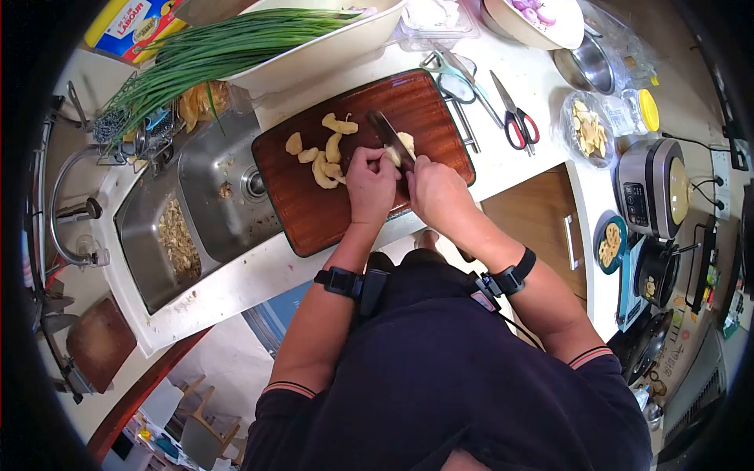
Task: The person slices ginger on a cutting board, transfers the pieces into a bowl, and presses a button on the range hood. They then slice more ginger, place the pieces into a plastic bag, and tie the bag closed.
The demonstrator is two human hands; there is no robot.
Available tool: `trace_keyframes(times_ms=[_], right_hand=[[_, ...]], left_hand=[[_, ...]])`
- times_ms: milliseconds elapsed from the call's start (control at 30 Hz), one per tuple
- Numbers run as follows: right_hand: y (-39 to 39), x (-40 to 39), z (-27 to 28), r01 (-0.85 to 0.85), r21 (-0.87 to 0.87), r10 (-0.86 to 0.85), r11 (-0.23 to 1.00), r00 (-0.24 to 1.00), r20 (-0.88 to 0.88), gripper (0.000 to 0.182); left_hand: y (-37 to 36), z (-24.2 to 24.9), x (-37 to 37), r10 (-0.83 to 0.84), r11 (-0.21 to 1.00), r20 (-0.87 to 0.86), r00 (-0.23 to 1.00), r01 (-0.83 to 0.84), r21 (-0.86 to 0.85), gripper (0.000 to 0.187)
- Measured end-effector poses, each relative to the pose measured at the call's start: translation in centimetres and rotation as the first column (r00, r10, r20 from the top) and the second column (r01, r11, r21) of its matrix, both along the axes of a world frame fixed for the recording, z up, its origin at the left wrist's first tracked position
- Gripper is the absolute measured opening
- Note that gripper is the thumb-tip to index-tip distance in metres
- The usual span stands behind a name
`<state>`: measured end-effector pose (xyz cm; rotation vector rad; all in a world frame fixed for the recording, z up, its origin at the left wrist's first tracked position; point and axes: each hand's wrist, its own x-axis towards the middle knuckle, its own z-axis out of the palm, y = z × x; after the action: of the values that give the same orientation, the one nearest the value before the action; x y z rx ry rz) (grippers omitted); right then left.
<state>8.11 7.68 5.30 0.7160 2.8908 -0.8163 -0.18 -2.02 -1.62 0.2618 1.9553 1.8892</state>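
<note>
A knife (386, 130) is in my right hand (440, 191), its blade pointing away from me over the brown cutting board (314, 224). My left hand (371, 186) is closed around a pale yellow piece (391, 155) close beside the blade. Another pale piece (406, 141) lies just right of the blade. Several peeled, pale yellow pieces, probably ginger, lie on the left part of the board, among them a curved one (323, 170) and one near the top (340, 124).
Left of the board is a double sink (222, 184) with scraps. Behind it, green onions (236, 47) rest on a white basin (330, 56). To the right are scissors (514, 118), a peeler (433, 63), a bowl of slices (589, 129) and a cooker (648, 188).
</note>
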Motion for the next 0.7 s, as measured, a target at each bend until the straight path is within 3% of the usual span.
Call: trace_keyframes(times_ms=[267,367,700], right_hand=[[0.0,0.0,-0.2,-0.017,0.001,0.017,1.000,1.000,0.012,0.025],[0.1,-0.2,1.3,-0.012,-0.037,0.014,0.999,0.999,0.049,0.014],[0.1,1.9,3.7,-0.036,0.005,0.036,0.999,0.999,0.009,0.024]], left_hand=[[0.0,2.3,-2.8,-0.033,0.990,0.336,0.941,0.078,-0.119,0.009],[-0.1,2.4,-2.6,-0.034,0.985,0.303,0.952,0.083,-0.151,0.009],[0.0,2.4,-1.8,0.002,0.987,0.234,0.972,0.036,-0.158,0.010]])
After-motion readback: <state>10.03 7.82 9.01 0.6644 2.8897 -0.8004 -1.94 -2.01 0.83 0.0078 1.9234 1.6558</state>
